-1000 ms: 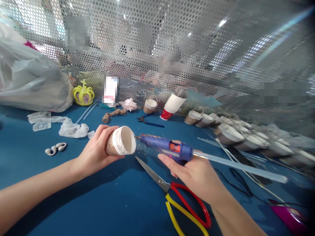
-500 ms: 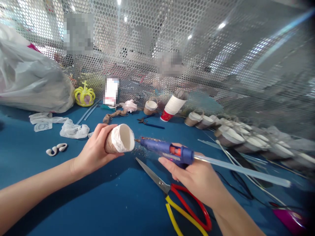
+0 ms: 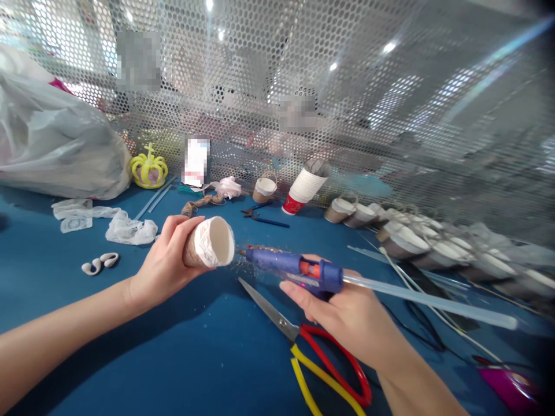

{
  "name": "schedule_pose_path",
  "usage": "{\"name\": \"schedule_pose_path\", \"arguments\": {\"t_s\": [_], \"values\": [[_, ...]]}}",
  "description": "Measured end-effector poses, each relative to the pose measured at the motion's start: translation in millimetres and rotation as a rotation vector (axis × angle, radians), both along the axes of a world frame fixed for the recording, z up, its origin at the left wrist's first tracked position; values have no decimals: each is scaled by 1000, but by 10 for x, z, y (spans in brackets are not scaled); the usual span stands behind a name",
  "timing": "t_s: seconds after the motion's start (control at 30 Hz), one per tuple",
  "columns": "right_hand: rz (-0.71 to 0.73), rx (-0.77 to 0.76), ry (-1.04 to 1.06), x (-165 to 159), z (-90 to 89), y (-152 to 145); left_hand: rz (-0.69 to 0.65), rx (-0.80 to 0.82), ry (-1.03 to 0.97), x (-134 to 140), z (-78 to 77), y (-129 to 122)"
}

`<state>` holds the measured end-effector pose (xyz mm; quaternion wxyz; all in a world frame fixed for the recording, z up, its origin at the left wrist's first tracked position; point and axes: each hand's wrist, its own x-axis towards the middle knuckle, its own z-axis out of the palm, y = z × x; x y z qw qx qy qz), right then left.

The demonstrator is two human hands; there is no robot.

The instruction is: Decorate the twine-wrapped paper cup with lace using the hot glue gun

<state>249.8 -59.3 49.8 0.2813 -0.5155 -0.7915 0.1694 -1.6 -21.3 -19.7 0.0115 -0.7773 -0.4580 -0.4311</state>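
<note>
My left hand (image 3: pixel 167 260) is wrapped round a small paper cup (image 3: pixel 206 244) covered in brown twine with a white lace band near its rim. The cup lies tilted, its mouth facing right. In my right hand (image 3: pixel 338 312) is a blue hot glue gun (image 3: pixel 281 263), gripped by its handle, with a long clear glue stick (image 3: pixel 433 300) sticking out of the back. The nozzle points at the cup's rim with a small gap between them. Below the gun, scissors (image 3: pixel 281 323) with one red and one yellow handle lie on the blue table.
White lace (image 3: pixel 130 226) and earbuds (image 3: pixel 99 263) lie at left, near a yellow crown (image 3: pixel 149 167). Pliers (image 3: pixel 265 217), stacked paper cups (image 3: pixel 307 186) and a phone (image 3: pixel 196 162) are at the back by a perforated screen. Several twine-wrapped cups (image 3: pixel 405 240) line the right.
The cup in my left hand has shifted slightly left and up. The glue gun has dropped a little, and its nozzle is now a little apart from the cup's rim.
</note>
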Motion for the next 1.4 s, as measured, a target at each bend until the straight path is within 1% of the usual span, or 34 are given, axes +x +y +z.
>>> {"name": "schedule_pose_path", "arguments": {"t_s": [0.1,0.2,0.3,0.4,0.47,0.57,0.67,0.8,0.97,1.13,1.27,1.4], "values": [[-13,-67,53,19,-11,-1,6,6,-15,-1,-4,-6],[-30,-230,132,36,-18,28,-25,-44,-64,2,4,-9],[13,-388,323,41,-42,89,-116,-184,-163,10,8,-6],[31,-484,573,37,-81,152,-223,-355,-312,21,1,-5],[32,-551,699,32,-105,184,-283,-438,-398,28,-9,-6],[40,-654,820,19,-130,216,-354,-524,-484,34,-25,-8],[36,-722,887,-2,-155,237,-405,-600,-532,34,-36,-12],[49,-772,936,-19,-209,258,-459,-670,-578,37,-29,-26],[80,-804,987,-45,-275,259,-463,-661,-621,66,8,-34],[91,-770,963,-107,-305,210,-441,-652,-654,83,-10,-33],[96,-718,863,-108,-287,188,-402,-586,-580,58,-78,-19],[86,-668,896,-67,-249,210,-397,-561,-543,34,-106,-13]]}}
